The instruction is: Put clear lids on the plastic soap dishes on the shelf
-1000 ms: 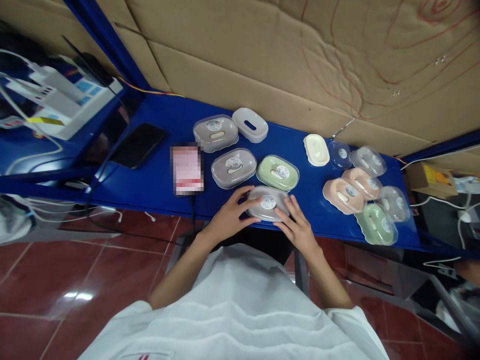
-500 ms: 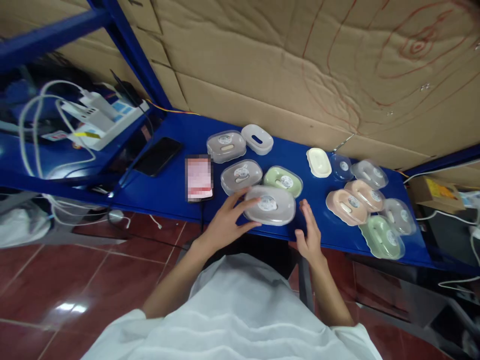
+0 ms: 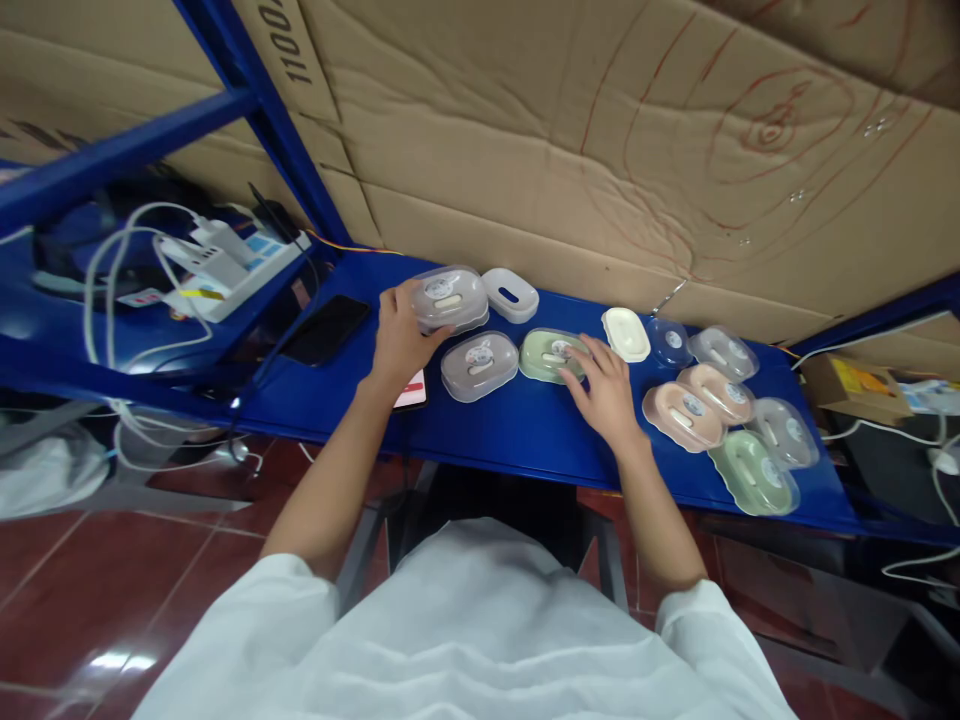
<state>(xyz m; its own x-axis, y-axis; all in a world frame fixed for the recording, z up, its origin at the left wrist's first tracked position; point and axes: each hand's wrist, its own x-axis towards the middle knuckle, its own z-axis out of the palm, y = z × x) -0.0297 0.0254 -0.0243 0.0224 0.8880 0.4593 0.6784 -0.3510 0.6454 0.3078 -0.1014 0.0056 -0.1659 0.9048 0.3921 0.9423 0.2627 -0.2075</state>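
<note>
My left hand (image 3: 401, 335) has its thumb and fingers around the left end of a grey soap box (image 3: 454, 297) with a clear lid, at the back left. Whether another box lies under it, I cannot tell. My right hand (image 3: 606, 390) is closed on the right end of a green soap box (image 3: 541, 357), thumb at its near edge and fingers over the lid. Between my hands sits a second grey soap box (image 3: 481, 368). A white slotted tray (image 3: 514, 297) stands just behind.
At the right are a cream dish (image 3: 627, 333), a dark blue lid (image 3: 670, 343) and several lidded boxes, including a pink one (image 3: 682, 417) and a green one (image 3: 754, 475). A black phone (image 3: 328, 330) and a power strip (image 3: 251, 268) lie left. Cardboard (image 3: 487, 150) walls the back.
My left hand has carried a grey soap box from the front edge to the back left. My right hand has moved from beside that box onto the green one.
</note>
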